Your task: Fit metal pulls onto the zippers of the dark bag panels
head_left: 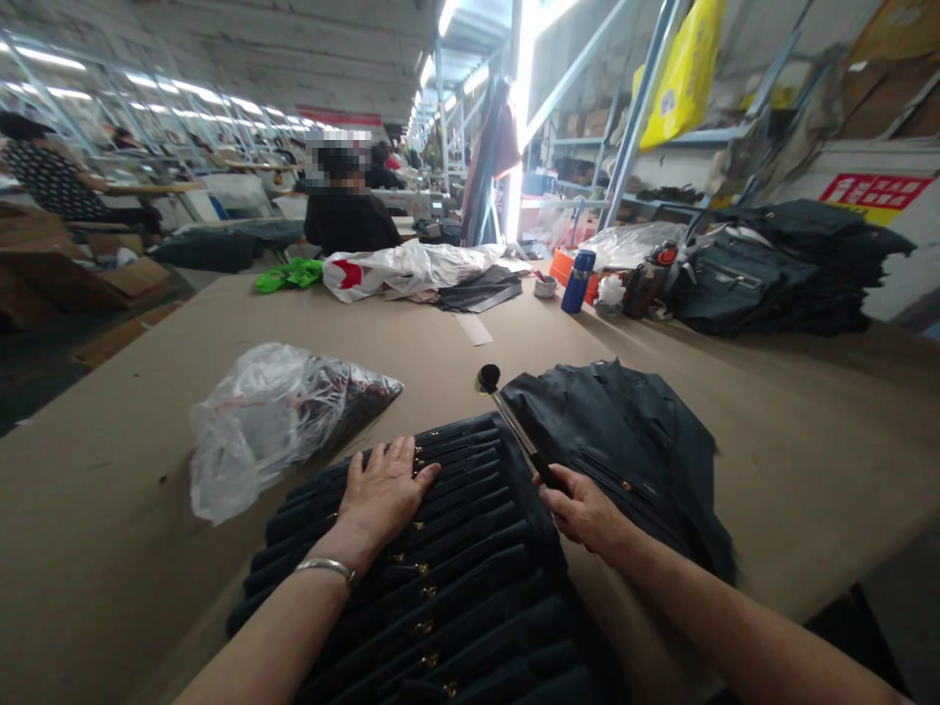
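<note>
My left hand lies flat with fingers spread on an overlapping row of dark fabric pieces. Gold-coloured zipper pulls run down the row. In my right hand is a hammer, gripped by its dark handle, with its round black head raised toward the far side. Just right of the hammer rests a pile of dark fabric panels, the top one bearing a zipper. Left of the row sits a clear plastic bag; its contents are hard to make out.
Along the table's far side are a white plastic bag, a blue bottle, a small round container and a heap of dark fabric pieces. A person in black sits beyond the table.
</note>
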Demonstrator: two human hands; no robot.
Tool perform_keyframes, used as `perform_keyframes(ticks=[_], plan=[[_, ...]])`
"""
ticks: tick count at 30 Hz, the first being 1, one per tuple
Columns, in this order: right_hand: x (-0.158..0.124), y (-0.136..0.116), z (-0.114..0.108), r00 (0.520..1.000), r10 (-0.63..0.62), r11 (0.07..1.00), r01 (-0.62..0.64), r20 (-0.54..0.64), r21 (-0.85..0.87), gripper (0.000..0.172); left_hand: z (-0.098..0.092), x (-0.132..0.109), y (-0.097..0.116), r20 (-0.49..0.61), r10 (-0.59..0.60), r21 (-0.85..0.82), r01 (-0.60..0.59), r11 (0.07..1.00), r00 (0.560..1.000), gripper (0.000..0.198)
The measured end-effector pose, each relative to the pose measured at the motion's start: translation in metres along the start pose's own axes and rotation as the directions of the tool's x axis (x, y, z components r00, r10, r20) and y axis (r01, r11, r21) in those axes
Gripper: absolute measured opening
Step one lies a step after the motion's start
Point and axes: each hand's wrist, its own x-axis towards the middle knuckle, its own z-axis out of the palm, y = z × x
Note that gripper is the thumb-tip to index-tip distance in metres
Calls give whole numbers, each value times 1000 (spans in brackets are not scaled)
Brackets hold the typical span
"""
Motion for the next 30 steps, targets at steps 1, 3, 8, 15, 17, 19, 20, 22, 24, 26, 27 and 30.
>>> perform_keyframes(ticks=[1,3,8,15,17,19,20,22,24,26,27,30], plan=[[-1,3,0,1000,13,999,-13,15,38,28,0,-3,1,5,4,13,-4,1000,1000,71],[-3,4,-1,999,-15,999,12,43,52,32,0,-10,4,10,18,32,-18,999,1000,71],[-7,-16,-4,979,-185,909,202,80,-364,28,0,-21,9,8,38,44,-38,998,999,71],[2,-29,4,975,-175,668,218,134,-711,42,0,-22,7,-1,59,33,-59,998,998,68],[3,-30,5,977,-160,658,212,141,-723,41,0,-21,7,-7,61,34,-61,998,998,66],[3,-32,5,982,-121,639,188,144,-746,40,0,-21,7,-10,63,32,-62,998,998,66],[2,-34,4,983,-105,628,182,149,-756,40,0,-21,7,-12,64,31,-63,998,998,66],[0,-38,3,981,-98,614,193,169,-765,39,0,-21,8,-15,64,27,-63,998,998,66],[-2,-43,2,975,-139,618,221,172,-754,39,1,-21,8,-14,60,21,-60,998,998,65],[-4,-44,3,965,-230,634,248,128,-732,41,3,-21,7,-15,58,15,-58,998,998,65],[-4,-44,3,956,-276,640,256,95,-725,42,3,-21,6,-16,57,13,-57,998,998,66],[-2,-38,3,959,-272,628,236,75,-742,42,6,-20,5,-20,54,3,-54,999,998,68]])
